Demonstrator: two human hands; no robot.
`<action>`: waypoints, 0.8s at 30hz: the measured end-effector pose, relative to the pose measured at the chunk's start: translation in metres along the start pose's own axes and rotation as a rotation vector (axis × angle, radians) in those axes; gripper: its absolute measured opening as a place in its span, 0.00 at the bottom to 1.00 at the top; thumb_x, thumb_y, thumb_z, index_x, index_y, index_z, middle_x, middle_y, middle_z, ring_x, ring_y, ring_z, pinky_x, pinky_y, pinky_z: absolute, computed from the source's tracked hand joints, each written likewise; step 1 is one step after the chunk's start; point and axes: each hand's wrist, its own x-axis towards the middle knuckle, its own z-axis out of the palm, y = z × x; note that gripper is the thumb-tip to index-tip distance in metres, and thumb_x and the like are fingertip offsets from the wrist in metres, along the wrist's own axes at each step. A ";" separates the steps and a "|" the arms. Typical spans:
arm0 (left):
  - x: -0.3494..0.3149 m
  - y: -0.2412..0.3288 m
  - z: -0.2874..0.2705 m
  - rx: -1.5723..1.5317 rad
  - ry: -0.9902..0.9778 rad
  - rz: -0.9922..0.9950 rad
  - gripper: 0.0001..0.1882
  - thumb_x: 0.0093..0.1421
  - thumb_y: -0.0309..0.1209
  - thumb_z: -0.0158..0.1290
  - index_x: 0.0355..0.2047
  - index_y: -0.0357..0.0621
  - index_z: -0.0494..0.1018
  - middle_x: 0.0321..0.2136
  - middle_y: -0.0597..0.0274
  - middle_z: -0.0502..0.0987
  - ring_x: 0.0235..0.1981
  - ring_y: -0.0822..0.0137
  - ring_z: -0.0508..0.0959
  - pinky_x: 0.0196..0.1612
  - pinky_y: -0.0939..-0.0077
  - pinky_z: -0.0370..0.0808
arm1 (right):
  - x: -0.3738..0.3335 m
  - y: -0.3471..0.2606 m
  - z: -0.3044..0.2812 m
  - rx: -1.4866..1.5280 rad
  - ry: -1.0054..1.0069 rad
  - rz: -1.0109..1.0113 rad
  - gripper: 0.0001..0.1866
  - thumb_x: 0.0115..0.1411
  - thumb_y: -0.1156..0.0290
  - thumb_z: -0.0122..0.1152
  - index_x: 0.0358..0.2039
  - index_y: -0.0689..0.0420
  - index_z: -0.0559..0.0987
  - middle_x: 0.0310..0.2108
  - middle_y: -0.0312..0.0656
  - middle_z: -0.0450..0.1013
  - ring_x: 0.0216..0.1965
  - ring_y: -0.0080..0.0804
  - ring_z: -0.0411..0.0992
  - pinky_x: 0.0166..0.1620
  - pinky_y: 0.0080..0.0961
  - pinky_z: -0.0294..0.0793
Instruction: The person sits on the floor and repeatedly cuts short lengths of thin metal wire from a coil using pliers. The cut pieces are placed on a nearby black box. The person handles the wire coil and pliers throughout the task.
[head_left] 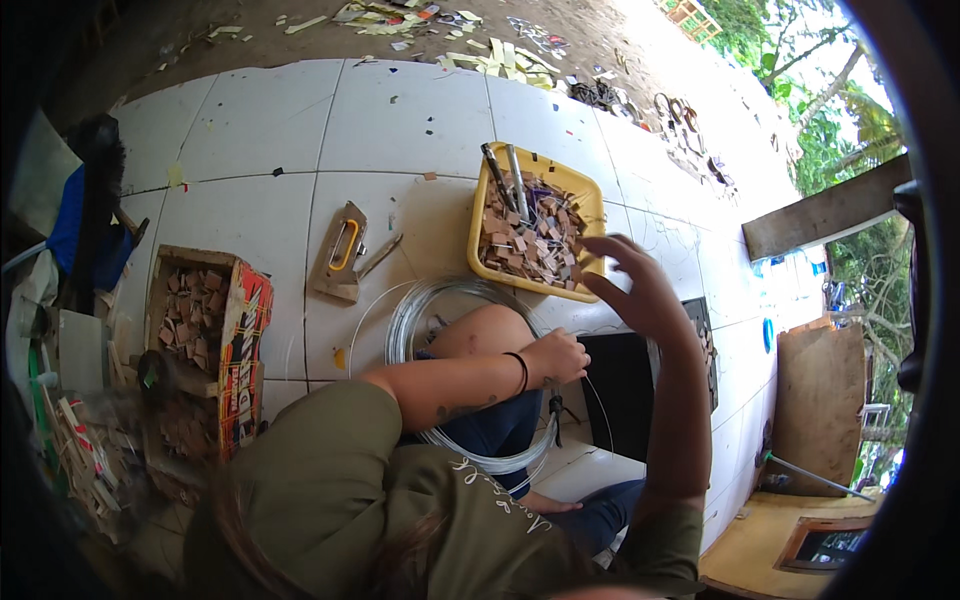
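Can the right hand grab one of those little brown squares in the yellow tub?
Probably yes. The right hand is right by the edge of the yellow tub, fingers spread. The tub has no lid, and many little brown squares lie uncovered on top.
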 end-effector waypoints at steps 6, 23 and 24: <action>0.008 -0.008 0.020 -0.077 -0.030 -0.045 0.14 0.56 0.44 0.46 0.28 0.49 0.75 0.27 0.63 0.75 0.35 0.63 0.75 0.38 0.64 0.68 | 0.166 0.089 0.087 -0.350 -0.311 0.211 0.31 0.50 0.60 0.60 0.51 0.64 0.65 0.43 0.56 0.69 0.45 0.47 0.69 0.47 0.36 0.67; 0.011 -0.016 0.037 -0.092 0.132 -0.042 0.12 0.54 0.40 0.47 0.29 0.49 0.74 0.26 0.64 0.74 0.32 0.66 0.74 0.37 0.68 0.65 | 0.237 0.113 0.121 -0.184 0.162 0.507 0.41 0.37 0.54 0.70 0.44 0.66 0.60 0.41 0.59 0.68 0.45 0.51 0.68 0.48 0.36 0.67; 0.010 -0.014 0.032 -0.115 0.090 -0.056 0.12 0.54 0.41 0.47 0.28 0.49 0.75 0.25 0.65 0.74 0.32 0.65 0.74 0.38 0.68 0.65 | 0.231 0.107 0.113 -0.198 0.270 0.444 0.38 0.38 0.56 0.69 0.43 0.66 0.61 0.38 0.58 0.69 0.41 0.49 0.69 0.45 0.35 0.69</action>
